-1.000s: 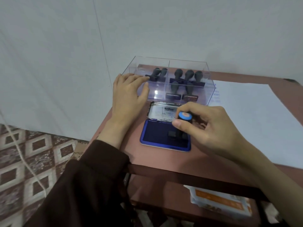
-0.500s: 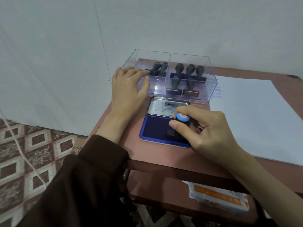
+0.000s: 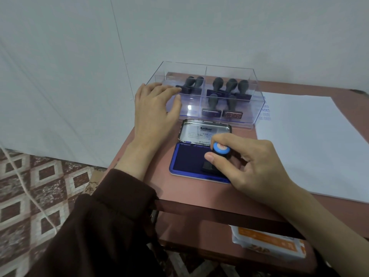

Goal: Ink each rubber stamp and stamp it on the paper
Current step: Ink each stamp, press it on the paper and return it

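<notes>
Rubber stamp (image 3: 221,149), black with blue cap, stands on the ink pad (image 3: 189,158), pinched in our right hand (image 3: 253,166); our left hand (image 3: 153,110) lies spread flat; nothing has moved.

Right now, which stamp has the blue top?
The stamp the right hand holds on the ink pad. Its top is blue; the stamps in the box have dark handles.
</notes>
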{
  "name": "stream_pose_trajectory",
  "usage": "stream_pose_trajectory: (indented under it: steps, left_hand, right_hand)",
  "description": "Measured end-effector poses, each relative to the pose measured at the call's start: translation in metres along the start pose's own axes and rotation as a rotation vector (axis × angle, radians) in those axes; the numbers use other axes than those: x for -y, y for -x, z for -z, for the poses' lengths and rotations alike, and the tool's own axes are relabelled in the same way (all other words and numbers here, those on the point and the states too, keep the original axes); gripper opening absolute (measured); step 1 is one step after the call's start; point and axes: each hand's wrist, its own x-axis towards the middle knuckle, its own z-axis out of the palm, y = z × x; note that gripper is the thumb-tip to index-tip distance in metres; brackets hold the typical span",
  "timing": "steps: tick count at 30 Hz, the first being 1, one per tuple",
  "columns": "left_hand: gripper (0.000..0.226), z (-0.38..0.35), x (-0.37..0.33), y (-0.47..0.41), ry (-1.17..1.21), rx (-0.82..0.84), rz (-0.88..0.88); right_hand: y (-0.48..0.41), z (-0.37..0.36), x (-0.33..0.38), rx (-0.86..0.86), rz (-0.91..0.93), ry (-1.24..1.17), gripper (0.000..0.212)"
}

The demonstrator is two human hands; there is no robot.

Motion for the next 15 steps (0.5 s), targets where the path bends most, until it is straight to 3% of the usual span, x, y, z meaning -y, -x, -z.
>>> stream_pose_trajectory:
  steps: [15]
  left_hand:
    - [0.03, -0.0001, -0.002, -0.0005, 0.001, -0.003, 0.01]
  right_hand:
    - [-0.002, -0.0005, 0.0007, 0.004, 0.015, 0.033, 0.013]
